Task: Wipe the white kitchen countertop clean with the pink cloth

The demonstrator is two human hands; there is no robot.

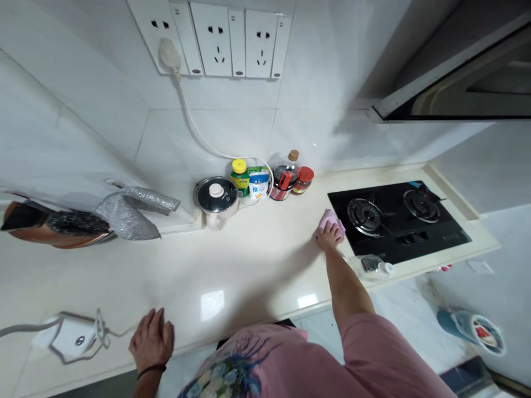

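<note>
My right hand (329, 236) grips a folded pink cloth (339, 225) and presses it on the pale countertop (257, 249), just left of the black gas stove (448, 235). Below that hand, a clear plastic bottle (369, 266) lies on its side, partly behind my forearm. At the counter's front edge my left hand (152, 341) rests with its fingers on the surface and nothing in it. A dark band circles the left wrist. To its left sits a white box-shaped device (77, 336) with a grey cord around it.
Along the wall stand a small lidded electric pot (216, 199), a yellow-capped container (239, 178), a white packet (259, 185), a brown-capped bottle (291, 163) and a red-lidded jar (304, 179). The pot's cord reaches a wall socket (170, 55). A bucket (473, 330) stands on the floor.
</note>
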